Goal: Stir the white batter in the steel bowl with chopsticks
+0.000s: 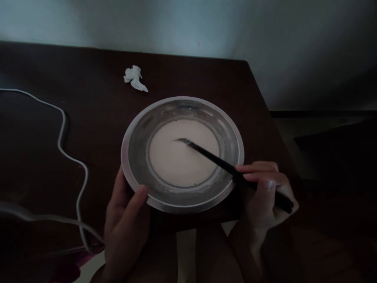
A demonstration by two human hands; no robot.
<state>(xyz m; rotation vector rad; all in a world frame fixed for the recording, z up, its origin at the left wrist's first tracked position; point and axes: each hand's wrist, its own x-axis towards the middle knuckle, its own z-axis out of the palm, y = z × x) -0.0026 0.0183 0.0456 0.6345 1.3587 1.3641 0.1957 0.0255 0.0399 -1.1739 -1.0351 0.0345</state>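
A wide metal bowl (137, 173) holds a pale, milky liquid (182, 157). My left hand (129, 220) grips the near-left side of the bowl, thumb over the rim and fingers against the outside. In my right hand (266, 192) is a long, slim black utensil (216, 159), held by its handle at the bowl's right side. It slants across the rim, and its narrow tip meets the liquid near the middle. Its working end is partly under the surface, so I cannot tell its exact kind.
A crumpled white tissue (134, 78) lies behind the bowl on the dark table (97, 118). A white cable (61, 133) winds along the left side. The table's right edge runs down past my right hand, and a pale wall (182, 27) stands behind. The light is dim.
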